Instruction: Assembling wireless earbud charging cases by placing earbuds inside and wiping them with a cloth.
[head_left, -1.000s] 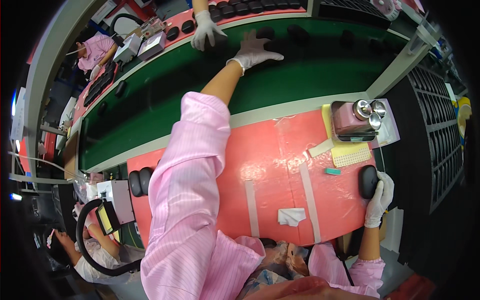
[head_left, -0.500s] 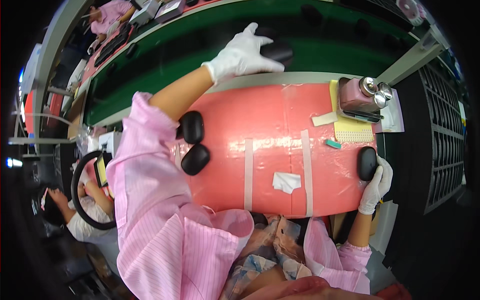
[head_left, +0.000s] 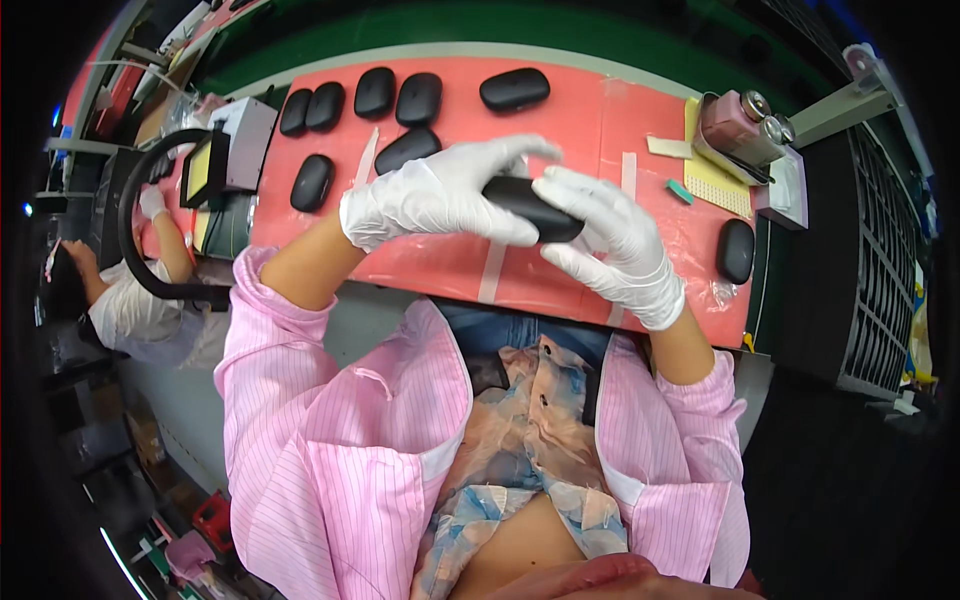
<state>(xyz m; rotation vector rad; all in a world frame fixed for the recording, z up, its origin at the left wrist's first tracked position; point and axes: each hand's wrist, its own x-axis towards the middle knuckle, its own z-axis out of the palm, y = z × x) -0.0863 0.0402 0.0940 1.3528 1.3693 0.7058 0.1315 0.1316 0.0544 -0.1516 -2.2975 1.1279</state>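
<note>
Both gloved hands meet above the middle of the pink mat, on a smooth black oblong case (head_left: 535, 210) with rounded ends. My left hand (head_left: 440, 195) grips its left end, thumb along the near side and fingers over the far side. On the other end, my right hand (head_left: 620, 240) has its fingers bent over the top and its thumb at the near edge. A similar black case (head_left: 408, 150) lies partly behind my left hand. Another black case (head_left: 515, 89) rests farther back. The palms hide part of the held case.
Several more black cases (head_left: 375, 93) lie at the mat's (head_left: 570, 110) far left; one black case (head_left: 735, 250) sits at its right edge. A metal tray (head_left: 725, 160) with bottles stands far right. At left are a black ring (head_left: 130, 210) and a person in white (head_left: 145, 310).
My left hand has come back from the green surface to the mat's middle. My right hand has left the case at the right edge; both now hold one case. The view has shifted.
</note>
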